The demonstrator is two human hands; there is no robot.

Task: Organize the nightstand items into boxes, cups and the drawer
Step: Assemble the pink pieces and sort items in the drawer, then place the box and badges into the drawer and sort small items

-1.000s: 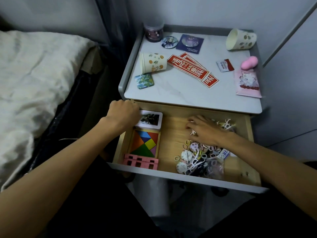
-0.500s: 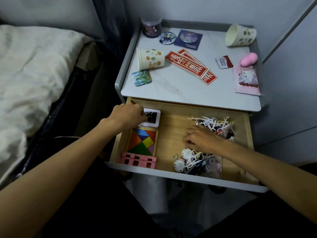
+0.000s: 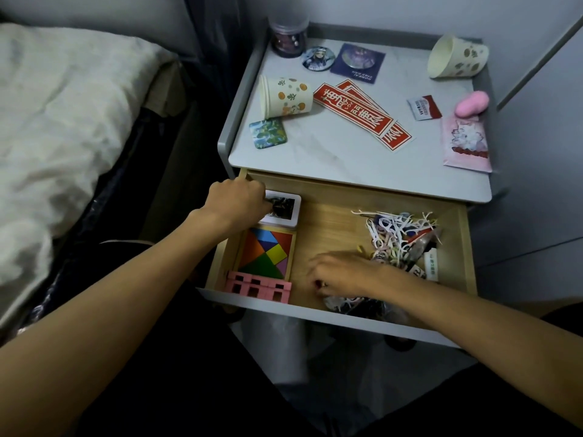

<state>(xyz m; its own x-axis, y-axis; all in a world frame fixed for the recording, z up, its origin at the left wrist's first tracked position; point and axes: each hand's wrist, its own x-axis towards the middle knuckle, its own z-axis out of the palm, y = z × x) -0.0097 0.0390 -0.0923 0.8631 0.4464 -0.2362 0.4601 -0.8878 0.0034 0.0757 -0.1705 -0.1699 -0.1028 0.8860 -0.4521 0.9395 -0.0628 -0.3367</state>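
Two hands work inside the open drawer, which stands pulled out toward the near side below the desk. The left hand, knuckles up, curls its fingers over the left edge of a white-bordered card in the far-left corner of the drawer. It appears to pinch the card in order to seat it against the side wall, just beyond the tangram puzzle. A pink block set lies nearer, against the drawer front. This column keeps flat items on the left and leaves the centre floor bare. The right hand lies palm down at the near right, fingers curled toward the floor beside the pile of floss picks and hair ties. Its fingertips are hidden, so whether it holds anything cannot be determined; the probable purpose is gathering loose pieces into one group. On the desk, a fruit-print cup and a spotted cup lie on their sides, with red strips and a pink packet not yet sorted.
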